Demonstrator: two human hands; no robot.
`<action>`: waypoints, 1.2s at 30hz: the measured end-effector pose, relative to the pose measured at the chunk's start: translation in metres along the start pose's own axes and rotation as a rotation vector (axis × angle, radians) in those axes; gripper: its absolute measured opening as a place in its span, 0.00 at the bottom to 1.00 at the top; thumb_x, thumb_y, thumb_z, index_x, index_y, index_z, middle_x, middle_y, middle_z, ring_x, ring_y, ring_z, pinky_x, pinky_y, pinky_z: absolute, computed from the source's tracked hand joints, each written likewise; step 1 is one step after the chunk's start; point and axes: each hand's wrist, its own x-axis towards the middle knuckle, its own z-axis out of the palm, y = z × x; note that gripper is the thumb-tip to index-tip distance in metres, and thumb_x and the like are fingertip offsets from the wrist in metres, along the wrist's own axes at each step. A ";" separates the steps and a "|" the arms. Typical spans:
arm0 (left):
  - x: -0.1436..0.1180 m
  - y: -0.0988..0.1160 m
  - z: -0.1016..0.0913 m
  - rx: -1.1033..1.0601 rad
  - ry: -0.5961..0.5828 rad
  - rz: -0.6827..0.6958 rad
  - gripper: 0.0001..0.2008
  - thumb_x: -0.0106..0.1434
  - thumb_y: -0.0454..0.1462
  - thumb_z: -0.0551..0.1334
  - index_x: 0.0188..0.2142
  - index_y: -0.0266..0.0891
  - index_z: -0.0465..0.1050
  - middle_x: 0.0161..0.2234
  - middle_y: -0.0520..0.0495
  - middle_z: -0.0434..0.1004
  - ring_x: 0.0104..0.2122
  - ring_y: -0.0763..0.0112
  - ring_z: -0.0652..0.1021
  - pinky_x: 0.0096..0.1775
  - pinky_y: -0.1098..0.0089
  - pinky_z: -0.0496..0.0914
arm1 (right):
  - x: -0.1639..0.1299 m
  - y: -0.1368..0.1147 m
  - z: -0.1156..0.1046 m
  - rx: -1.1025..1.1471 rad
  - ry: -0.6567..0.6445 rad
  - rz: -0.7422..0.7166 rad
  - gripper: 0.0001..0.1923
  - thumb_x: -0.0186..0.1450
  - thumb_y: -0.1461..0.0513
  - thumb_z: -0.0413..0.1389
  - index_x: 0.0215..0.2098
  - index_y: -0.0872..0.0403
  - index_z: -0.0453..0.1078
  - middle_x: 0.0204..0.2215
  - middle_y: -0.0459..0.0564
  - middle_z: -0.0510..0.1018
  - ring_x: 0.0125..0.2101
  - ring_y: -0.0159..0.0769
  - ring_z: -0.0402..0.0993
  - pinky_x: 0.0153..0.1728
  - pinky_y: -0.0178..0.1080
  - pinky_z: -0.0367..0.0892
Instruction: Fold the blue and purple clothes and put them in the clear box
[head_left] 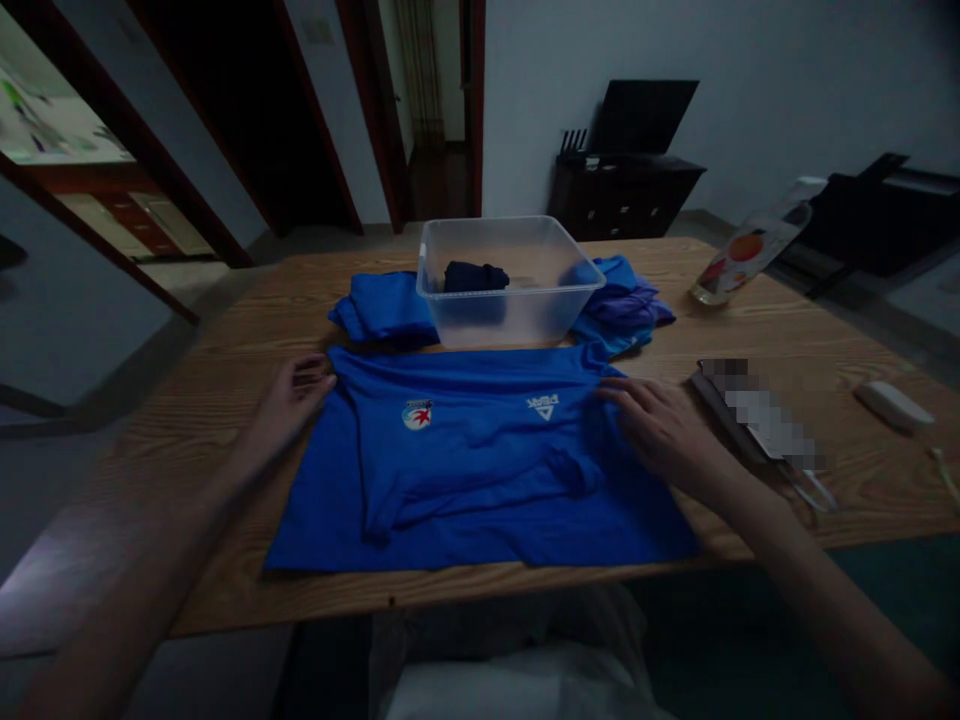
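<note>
A blue shirt (480, 450) lies spread near the table's front edge, its upper part folded down toward me. A round red-and-white emblem (418, 415) and a white logo (546, 405), upside down, show on the folded part. At the far left corner of the shirt, my left hand (300, 388) pinches the cloth, its fingers curled. My right hand (652, 425) reaches over the right side, with fingertips closed on the folded edge; its thumb is mostly hidden.
Behind the shirt stands a clear plastic bin (510, 320) with a dark rolled cloth (475, 277) inside. Folded blue clothing (390, 305) sits left of it, blue and purple clothing (626, 305) right. A bottle (750, 250), a phone-like item (757, 415) and a white object (894, 405) lie rightward.
</note>
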 end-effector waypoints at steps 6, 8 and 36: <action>-0.109 0.051 0.025 0.383 -0.365 0.234 0.24 0.73 0.59 0.64 0.57 0.50 0.77 0.52 0.45 0.83 0.51 0.52 0.82 0.56 0.51 0.76 | -0.018 -0.057 0.000 0.337 -0.110 0.002 0.23 0.77 0.55 0.60 0.68 0.47 0.65 0.58 0.56 0.79 0.58 0.52 0.77 0.58 0.55 0.76; -0.136 0.062 0.036 0.463 -0.420 0.320 0.29 0.69 0.59 0.68 0.62 0.48 0.75 0.54 0.44 0.83 0.53 0.49 0.82 0.57 0.49 0.75 | -0.019 -0.065 0.009 0.388 -0.097 0.043 0.28 0.75 0.55 0.63 0.70 0.47 0.64 0.58 0.57 0.80 0.57 0.53 0.78 0.58 0.57 0.76; -0.121 0.093 0.004 0.428 -0.279 0.370 0.10 0.70 0.35 0.60 0.49 0.45 0.76 0.46 0.49 0.79 0.45 0.61 0.80 0.49 0.62 0.73 | -0.016 -0.065 -0.007 0.561 0.169 0.066 0.18 0.60 0.76 0.53 0.42 0.49 0.66 0.43 0.50 0.73 0.43 0.43 0.74 0.41 0.43 0.71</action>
